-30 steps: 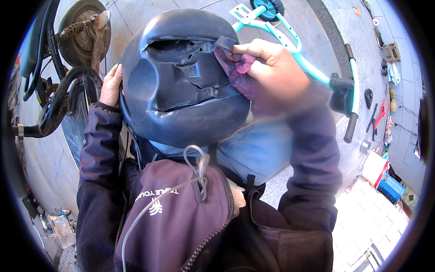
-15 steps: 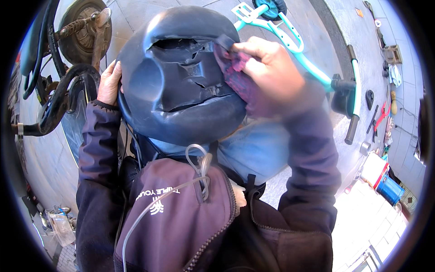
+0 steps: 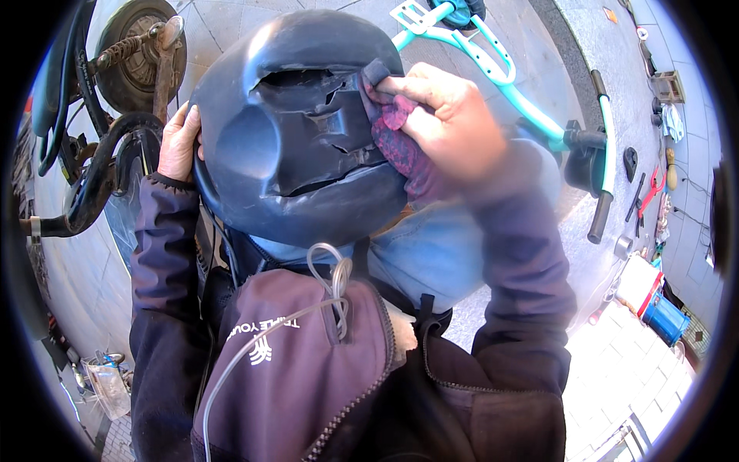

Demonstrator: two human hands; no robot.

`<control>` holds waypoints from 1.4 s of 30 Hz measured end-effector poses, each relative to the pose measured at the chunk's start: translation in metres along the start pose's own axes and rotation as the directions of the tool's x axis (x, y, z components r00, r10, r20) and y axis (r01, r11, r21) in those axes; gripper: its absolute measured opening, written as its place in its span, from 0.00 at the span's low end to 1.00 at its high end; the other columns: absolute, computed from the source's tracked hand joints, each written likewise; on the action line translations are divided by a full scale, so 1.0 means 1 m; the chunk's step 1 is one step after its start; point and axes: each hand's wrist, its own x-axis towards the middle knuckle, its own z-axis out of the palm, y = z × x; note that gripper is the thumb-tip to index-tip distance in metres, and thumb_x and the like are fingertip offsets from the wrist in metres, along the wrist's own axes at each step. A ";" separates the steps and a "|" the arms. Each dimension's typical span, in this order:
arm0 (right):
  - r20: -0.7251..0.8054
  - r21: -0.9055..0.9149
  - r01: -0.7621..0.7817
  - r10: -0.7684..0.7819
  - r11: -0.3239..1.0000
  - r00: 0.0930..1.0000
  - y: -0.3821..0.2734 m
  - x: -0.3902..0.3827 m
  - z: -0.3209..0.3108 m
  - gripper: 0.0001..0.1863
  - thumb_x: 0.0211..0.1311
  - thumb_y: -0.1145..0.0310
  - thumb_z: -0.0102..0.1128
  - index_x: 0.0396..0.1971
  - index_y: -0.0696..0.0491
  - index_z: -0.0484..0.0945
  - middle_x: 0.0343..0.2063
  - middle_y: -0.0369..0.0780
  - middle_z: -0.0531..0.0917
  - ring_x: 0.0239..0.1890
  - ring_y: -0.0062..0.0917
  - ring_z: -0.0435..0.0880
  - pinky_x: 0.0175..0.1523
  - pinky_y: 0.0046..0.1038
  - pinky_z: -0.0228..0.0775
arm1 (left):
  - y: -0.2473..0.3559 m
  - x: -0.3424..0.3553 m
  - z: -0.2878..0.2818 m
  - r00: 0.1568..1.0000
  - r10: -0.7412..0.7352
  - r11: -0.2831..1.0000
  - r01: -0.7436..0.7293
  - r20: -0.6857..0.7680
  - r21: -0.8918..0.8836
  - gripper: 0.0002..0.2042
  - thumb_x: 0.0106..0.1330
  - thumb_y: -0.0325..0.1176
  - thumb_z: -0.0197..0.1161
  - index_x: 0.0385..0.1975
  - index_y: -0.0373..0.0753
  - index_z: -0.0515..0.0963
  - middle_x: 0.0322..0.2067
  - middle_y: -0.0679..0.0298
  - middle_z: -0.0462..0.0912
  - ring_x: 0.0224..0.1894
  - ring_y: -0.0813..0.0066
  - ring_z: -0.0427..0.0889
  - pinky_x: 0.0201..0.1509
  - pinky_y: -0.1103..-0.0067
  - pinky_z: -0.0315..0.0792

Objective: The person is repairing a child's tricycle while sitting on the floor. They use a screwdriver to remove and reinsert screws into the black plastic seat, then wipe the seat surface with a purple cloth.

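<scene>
A large, rounded black plastic shell rests over my lap, its recessed face turned up. Long cracks with torn edges run across that recess. My left hand grips the shell's left rim, fingers partly hidden behind it. On the right side, my right hand pinches a dark red, patterned rag that touches the shell beside the recess. The wrist behind it is slightly blurred.
At the left stand a bent black tube frame and a wheel with a spring. A turquoise tubular frame lies at upper right. Tools such as red-handled pliers lie farther right, near a blue container.
The shell has shifted slightly left, along with my left hand. My right hand and the rag have moved a little left, and the rag is less blurred.
</scene>
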 end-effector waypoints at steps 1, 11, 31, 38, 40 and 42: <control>-0.029 -0.027 -0.034 0.033 0.999 0.999 0.002 -0.002 0.002 0.15 0.50 0.72 0.55 0.39 0.51 0.84 0.28 0.46 0.78 0.33 0.42 0.80 0.39 0.37 0.71 | 0.001 -0.001 0.000 1.000 0.001 1.000 -0.001 -0.002 0.006 0.12 0.73 0.40 0.54 0.45 0.37 0.74 0.18 0.73 0.69 0.14 0.88 0.64 0.16 0.90 0.58; 0.019 0.029 -0.006 0.005 1.000 1.000 -0.004 -0.001 0.001 0.16 0.51 0.74 0.55 0.40 0.54 0.84 0.28 0.43 0.80 0.31 0.37 0.81 0.40 0.31 0.73 | -0.003 0.001 -0.004 1.000 -0.008 1.000 0.008 -0.013 0.003 0.13 0.73 0.40 0.54 0.47 0.37 0.75 0.20 0.74 0.72 0.13 0.89 0.65 0.15 0.90 0.59; -0.325 -0.321 -0.047 -0.064 0.946 0.943 0.014 -0.004 0.010 0.16 0.49 0.72 0.62 0.40 0.48 0.83 0.36 0.36 0.82 0.36 0.34 0.84 0.42 0.32 0.76 | -0.004 0.002 0.001 1.000 -0.014 1.000 0.015 -0.026 0.017 0.15 0.72 0.42 0.55 0.48 0.37 0.74 0.18 0.74 0.70 0.13 0.88 0.64 0.16 0.90 0.59; -0.231 -0.389 0.060 -0.160 0.919 0.960 -0.002 -0.004 0.014 0.23 0.43 0.72 0.67 0.46 0.47 0.82 0.38 0.38 0.80 0.36 0.33 0.83 0.41 0.32 0.77 | -0.001 0.002 0.000 1.000 -0.015 1.000 0.014 0.017 0.019 0.13 0.73 0.42 0.55 0.43 0.37 0.75 0.18 0.74 0.69 0.13 0.88 0.64 0.16 0.90 0.59; -0.238 -0.363 0.120 -0.216 0.924 0.947 0.008 -0.003 0.014 0.23 0.44 0.72 0.68 0.46 0.48 0.82 0.38 0.37 0.80 0.37 0.33 0.83 0.41 0.31 0.77 | 0.000 0.002 0.001 1.000 -0.013 1.000 0.013 0.016 0.014 0.13 0.73 0.42 0.55 0.43 0.37 0.75 0.18 0.74 0.69 0.13 0.88 0.64 0.16 0.90 0.59; -0.239 -0.324 0.131 -0.215 0.937 0.947 0.009 -0.003 0.015 0.22 0.44 0.72 0.69 0.45 0.48 0.82 0.38 0.37 0.81 0.37 0.33 0.83 0.41 0.30 0.77 | -0.001 0.002 0.001 1.000 -0.012 1.000 0.012 0.016 0.013 0.13 0.73 0.42 0.54 0.43 0.38 0.75 0.18 0.73 0.69 0.13 0.88 0.63 0.16 0.90 0.59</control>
